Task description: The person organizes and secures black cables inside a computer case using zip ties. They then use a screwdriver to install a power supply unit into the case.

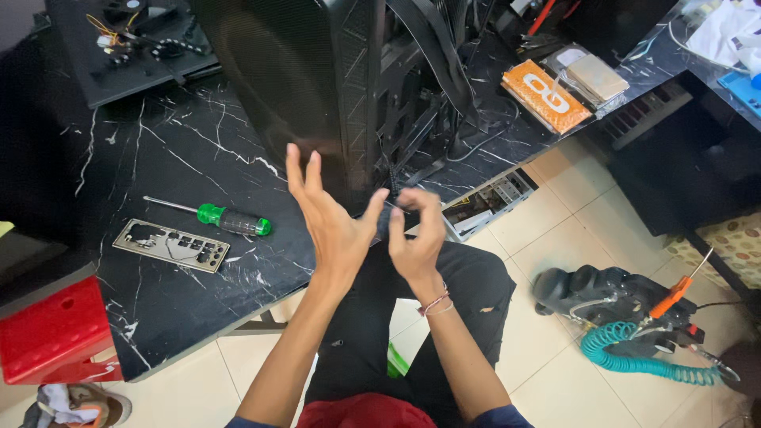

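Red box (51, 333) far left, below black marble table (182, 150). We see metal plate (170, 245) flat on table, green-handled screwdriver (220, 218) just above. Left hand (329, 218) spread, fingers up, thumb toward cable (391, 208). Right hand (416, 234) pinches cable at table edge, before black case (317, 79). Orange box (547, 95) beyond; teal coiled hose (634, 353) on floor, right.

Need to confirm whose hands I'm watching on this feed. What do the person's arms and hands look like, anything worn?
Both forearms are bare, no gloves. Dark blue short sleeves show at the bottom edge. The right hand has thin red and pale string bracelets at the wrist. The left hand wears nothing at the wrist, and no rings or watch show on either.
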